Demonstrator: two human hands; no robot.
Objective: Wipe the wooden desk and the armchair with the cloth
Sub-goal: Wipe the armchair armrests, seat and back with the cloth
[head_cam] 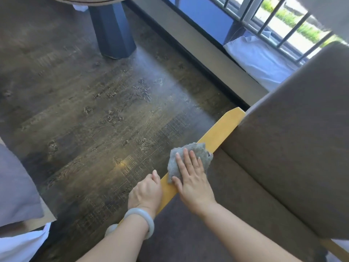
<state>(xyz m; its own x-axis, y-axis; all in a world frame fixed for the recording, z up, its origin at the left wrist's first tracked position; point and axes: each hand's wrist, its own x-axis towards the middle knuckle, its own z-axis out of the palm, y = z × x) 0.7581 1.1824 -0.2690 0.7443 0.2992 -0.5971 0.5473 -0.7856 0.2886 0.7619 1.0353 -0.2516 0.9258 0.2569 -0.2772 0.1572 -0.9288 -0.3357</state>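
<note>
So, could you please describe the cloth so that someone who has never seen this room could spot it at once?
Find the brown armchair on the right and follow its yellow wooden armrest down towards the camera. The cloth lies on that armrest, pressed under the flat right hand. It is the only grey, fuzzy, crumpled thing there, against smooth wood and brown upholstery.

Using the ledge as reference: a wide grey-brown ledge runs diagonally across the room, with a black strip along its near edge. Near side of ledge: dark wood-grain floor, knots in the grain, one bright glare patch. Far side of ledge: white cushion lying flat, blue panel beside it, dark window bars above, sunlit grass outside. Well away from ledge, at the near left: grey pillow, white fabric just below it.
</note>
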